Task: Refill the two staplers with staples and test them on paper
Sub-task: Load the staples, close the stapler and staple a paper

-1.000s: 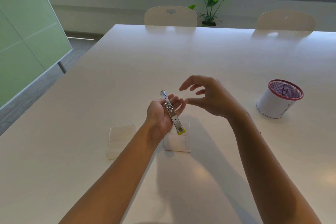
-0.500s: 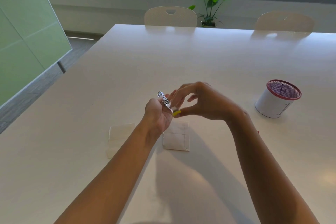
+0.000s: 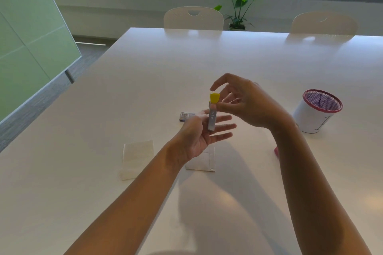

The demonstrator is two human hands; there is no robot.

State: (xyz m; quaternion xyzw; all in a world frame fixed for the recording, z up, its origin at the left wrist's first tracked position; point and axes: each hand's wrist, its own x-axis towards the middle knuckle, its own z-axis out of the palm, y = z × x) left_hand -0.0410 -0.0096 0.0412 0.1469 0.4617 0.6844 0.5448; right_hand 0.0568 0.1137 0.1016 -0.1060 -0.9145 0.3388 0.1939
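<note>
Two bare hands meet above a white table (image 3: 145,80), working a slim metal stapler (image 3: 211,117) with a yellow end (image 3: 214,97). The stapler stands nearly upright, yellow end on top; the right hand (image 3: 246,103) pinches its upper part between thumb and a finger, the forefinger arched clear above the yellow end. The left hand (image 3: 199,134) lies palm up behind the lower half, fingers spread apart and straight, and whether they touch the metal cannot be told. A small staple box (image 3: 186,116) peeks out just beyond the left hand. Two folded papers (image 3: 137,158) lie beneath the forearms, one partly hidden. A pink object (image 3: 276,151) is mostly hidden behind the right forearm. A mesh cup (image 3: 317,111) stands well apart at right, with wide bare tabletop around.
</note>
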